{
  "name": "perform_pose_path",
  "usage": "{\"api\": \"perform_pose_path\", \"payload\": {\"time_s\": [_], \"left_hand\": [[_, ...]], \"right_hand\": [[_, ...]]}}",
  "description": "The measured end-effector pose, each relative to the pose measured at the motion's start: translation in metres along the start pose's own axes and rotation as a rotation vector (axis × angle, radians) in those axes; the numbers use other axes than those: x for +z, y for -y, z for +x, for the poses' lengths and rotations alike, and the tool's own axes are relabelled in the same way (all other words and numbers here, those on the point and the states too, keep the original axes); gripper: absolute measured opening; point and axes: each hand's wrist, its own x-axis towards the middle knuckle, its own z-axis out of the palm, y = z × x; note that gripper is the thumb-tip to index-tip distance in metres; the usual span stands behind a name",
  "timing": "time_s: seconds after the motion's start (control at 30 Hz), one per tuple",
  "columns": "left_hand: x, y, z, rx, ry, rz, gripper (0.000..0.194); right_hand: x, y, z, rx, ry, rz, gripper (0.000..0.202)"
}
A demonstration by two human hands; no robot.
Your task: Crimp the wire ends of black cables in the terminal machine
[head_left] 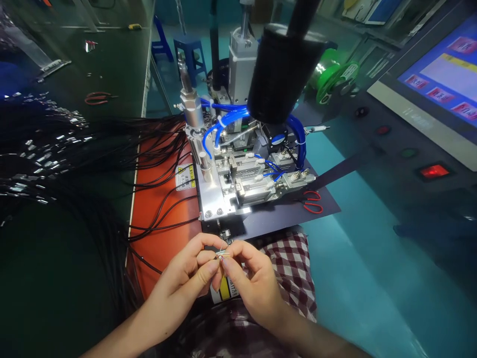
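Note:
In front of the machine, my left hand (188,273) and my right hand (255,278) meet with fingertips almost touching. Both are closed in a pinch around several thin wires (222,253), light-coloured strands that fan out between the fingers. Where the strands lead is hidden by the fingers. Just beyond the fingertips is the front of a metal bench machine (257,186) with blue air tubes (233,118). A black cable (149,262) runs from the left towards my left hand; whether it joins the wires I cannot tell.
Black cables (70,169) with shiny ends heap on the dark green table (112,74) at left, some crossing the orange surface (149,209). Red-handled scissors (313,202) lie right of the machine. A green wire spool (337,74) and a screen panel (428,114) stand at right.

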Motion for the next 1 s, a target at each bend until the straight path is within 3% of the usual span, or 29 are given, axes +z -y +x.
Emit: {"api": "perform_pose_path", "payload": {"time_s": [0.43, 0.83, 1.0], "left_hand": [[0.003, -0.006, 0.001, -0.01, -0.176, -0.016, 0.019], [0.001, -0.002, 0.001, -0.04, -0.194, -0.079, 0.023], [0.001, -0.002, 0.002, -0.035, -0.185, -0.08, 0.022]], "right_hand": [[-0.008, 0.002, 0.006, 0.109, 0.041, 0.023, 0.023], [-0.01, 0.007, 0.003, -0.052, -0.059, -0.158, 0.003], [-0.007, 0.01, 0.006, -0.009, -0.053, -0.148, 0.009]]}}
